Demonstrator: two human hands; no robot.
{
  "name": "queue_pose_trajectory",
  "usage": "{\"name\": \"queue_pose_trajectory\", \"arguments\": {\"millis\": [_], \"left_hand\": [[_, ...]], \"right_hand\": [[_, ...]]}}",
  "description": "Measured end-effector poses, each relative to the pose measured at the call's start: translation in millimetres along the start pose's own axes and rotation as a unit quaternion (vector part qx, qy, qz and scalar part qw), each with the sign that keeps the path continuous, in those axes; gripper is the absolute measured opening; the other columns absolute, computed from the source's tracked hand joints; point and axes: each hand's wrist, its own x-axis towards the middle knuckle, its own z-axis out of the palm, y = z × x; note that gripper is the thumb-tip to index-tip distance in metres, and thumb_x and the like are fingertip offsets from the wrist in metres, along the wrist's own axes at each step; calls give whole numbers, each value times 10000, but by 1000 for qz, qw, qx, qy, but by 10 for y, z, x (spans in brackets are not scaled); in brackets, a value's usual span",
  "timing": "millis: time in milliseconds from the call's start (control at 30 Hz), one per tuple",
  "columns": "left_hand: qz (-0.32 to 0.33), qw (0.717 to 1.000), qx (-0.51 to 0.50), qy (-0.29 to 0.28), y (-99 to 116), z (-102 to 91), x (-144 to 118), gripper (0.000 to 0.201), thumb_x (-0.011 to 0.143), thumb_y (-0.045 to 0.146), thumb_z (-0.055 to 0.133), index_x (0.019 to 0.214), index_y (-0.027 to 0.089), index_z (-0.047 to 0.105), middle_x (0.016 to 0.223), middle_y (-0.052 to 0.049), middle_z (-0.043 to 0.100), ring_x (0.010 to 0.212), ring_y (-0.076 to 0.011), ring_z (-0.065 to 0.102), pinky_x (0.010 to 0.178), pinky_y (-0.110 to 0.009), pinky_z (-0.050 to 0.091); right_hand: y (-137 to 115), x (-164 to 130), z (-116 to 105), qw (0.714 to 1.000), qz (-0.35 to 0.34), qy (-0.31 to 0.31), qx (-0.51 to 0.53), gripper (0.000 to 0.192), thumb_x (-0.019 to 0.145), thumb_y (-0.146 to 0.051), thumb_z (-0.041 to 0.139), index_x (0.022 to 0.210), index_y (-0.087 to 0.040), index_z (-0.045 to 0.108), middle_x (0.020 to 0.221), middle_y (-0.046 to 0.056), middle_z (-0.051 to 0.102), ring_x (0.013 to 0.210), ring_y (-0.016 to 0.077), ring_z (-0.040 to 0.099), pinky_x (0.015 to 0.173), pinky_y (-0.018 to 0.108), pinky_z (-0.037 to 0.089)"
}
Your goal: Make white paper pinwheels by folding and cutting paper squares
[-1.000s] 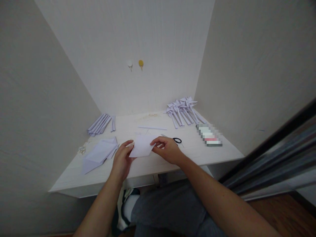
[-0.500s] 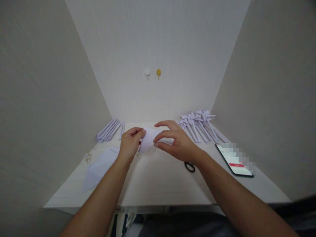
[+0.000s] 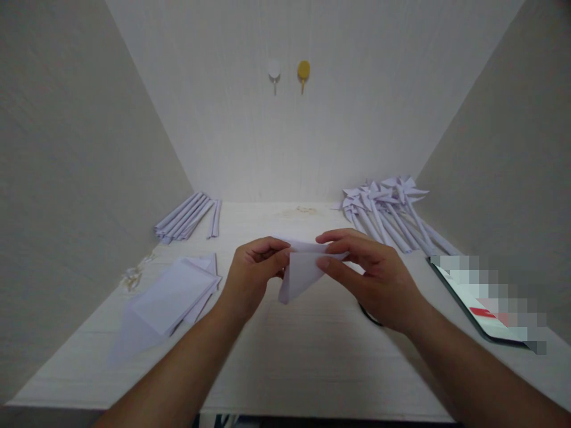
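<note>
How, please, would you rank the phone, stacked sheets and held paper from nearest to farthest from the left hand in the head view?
1. Held paper: in the left hand.
2. Stacked sheets: left of it.
3. Phone: at the far right.

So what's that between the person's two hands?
The head view shows a piece of white paper, partly folded, held between the left hand and the right hand.
</note>
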Motion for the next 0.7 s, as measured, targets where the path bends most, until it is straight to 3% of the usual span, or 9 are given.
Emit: {"name": "queue_pose_trajectory", "arguments": {"millis": [200, 400, 700], "left_hand": [[15, 999, -43, -24, -29, 79, -86, 116, 675, 239, 852, 746, 185, 778, 667, -4, 736, 582, -107, 638, 546, -212, 529], [14, 999, -25, -37, -14, 98, -107, 89, 688, 219, 823, 734, 163, 772, 644, -17, 722, 562, -131, 645, 538, -251, 553], [42, 999, -1, -30, -15, 105, -122, 75, 691, 213, 798, 737, 158, 776, 627, -17, 711, 553, -133, 639, 519, -249, 556]], "right_hand": [[-33, -66, -63, 994, 104, -11, 29, 212, 809, -407, 773, 850, -202, 740, 792, 44, 717, 634, 164, 637, 532, 271, 495], [-28, -49, -77, 993, 118, 26, 16, 232, 766, -421, 798, 801, -199, 741, 762, 42, 715, 610, 159, 624, 524, 266, 480], [-22, -55, -47, 994, 108, 22, 2, 185, 776, -352, 773, 762, -175, 721, 659, 8, 655, 548, 124, 557, 472, 235, 412]]}}
